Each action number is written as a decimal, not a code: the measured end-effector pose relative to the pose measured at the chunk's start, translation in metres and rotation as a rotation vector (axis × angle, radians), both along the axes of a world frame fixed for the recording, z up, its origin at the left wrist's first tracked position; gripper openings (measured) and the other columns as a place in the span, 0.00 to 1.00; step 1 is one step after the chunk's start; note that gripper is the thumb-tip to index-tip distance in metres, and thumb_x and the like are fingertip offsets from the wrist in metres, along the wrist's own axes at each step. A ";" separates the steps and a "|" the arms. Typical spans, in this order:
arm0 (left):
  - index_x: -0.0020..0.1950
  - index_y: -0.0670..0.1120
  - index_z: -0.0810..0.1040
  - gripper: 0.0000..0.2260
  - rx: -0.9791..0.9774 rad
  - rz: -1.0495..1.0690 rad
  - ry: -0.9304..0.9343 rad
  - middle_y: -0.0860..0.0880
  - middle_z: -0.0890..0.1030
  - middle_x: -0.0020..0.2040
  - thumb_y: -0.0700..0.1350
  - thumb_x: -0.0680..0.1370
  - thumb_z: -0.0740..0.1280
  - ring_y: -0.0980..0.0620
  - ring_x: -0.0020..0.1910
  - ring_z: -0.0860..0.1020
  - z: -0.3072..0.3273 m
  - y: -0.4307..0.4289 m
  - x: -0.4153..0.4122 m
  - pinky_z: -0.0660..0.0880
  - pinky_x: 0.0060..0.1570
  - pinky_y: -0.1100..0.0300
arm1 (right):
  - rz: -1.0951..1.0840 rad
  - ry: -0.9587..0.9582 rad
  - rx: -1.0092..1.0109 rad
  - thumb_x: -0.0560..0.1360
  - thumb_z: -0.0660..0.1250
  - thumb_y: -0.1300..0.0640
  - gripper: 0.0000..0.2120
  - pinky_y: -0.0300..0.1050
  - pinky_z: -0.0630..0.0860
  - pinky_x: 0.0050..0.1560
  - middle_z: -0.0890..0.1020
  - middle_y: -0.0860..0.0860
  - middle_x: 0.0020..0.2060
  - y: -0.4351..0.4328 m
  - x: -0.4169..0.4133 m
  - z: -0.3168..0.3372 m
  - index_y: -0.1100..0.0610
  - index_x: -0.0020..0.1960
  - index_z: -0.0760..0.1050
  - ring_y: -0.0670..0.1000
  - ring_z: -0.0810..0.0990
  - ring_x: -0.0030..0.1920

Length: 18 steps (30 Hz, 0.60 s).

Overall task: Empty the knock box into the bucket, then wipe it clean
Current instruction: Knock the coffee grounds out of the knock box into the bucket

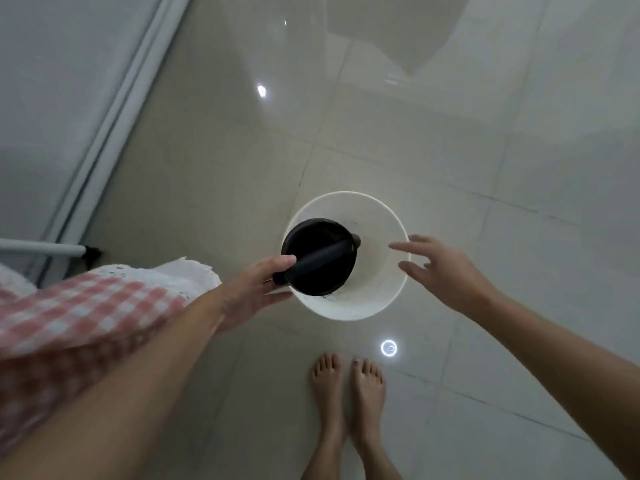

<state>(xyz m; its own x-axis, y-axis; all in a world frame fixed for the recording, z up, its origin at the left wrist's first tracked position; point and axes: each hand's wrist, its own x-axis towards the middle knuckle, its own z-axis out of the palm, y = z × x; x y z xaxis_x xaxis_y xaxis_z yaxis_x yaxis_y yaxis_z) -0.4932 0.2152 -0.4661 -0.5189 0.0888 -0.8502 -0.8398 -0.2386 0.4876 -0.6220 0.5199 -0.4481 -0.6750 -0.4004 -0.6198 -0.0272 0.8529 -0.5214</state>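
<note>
A round black knock box (pixel 317 268) with a dark bar across its mouth hangs over the left half of a white bucket (pixel 377 271) that stands on the tiled floor. My left hand (pixel 256 289) grips the knock box at its left rim, thumb on the end of the bar. The box's opening faces up toward the camera. My right hand (pixel 440 271) hovers over the bucket's right rim with its fingers spread and nothing in it.
A table with a pink checked cloth (pixel 86 317) and white lace edge juts in at the left, close to my left forearm. A white frame (pixel 104 133) runs along the left. My bare feet (pixel 346 386) stand on the glossy tiles just behind the bucket.
</note>
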 end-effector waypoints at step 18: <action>0.77 0.47 0.70 0.45 -0.517 -0.044 0.257 0.52 0.79 0.68 0.50 0.64 0.86 0.55 0.66 0.80 -0.099 0.032 -0.044 0.79 0.63 0.63 | -0.043 -0.069 0.080 0.77 0.71 0.57 0.41 0.49 0.85 0.43 0.81 0.53 0.49 0.019 -0.002 -0.138 0.42 0.81 0.50 0.50 0.84 0.39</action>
